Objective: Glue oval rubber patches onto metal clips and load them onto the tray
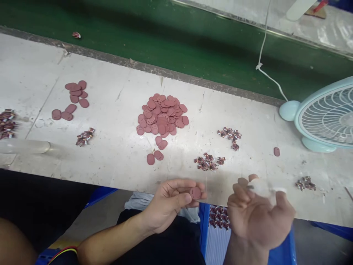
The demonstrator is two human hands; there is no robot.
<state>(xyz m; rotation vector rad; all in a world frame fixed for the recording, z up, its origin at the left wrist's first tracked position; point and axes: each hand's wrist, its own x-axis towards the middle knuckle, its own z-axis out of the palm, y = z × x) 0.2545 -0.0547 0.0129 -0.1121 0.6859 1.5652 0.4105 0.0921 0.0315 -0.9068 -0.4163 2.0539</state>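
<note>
Via remote feed, I'd have the left hand, thumb and fingers pinching the flat matte reddish-brown disc near the pale worktable's front edge, leave its face uncovered, and steady the right hand, fingers curled round a blurred whitish plastic-looking bottle.

ahead of the left hand, a lane opens between the stray discs and the near figures, then runs right of the pile to the wall. the right hand has room ahead between the far figures and the lone disc; farther right the fan blocks the way. left of the pile, a strip of table lets a hand through as far as the left discs and left figures. beyond these, a pale cylinder lies in the way. dark clothing crowds the left front edge.
</note>
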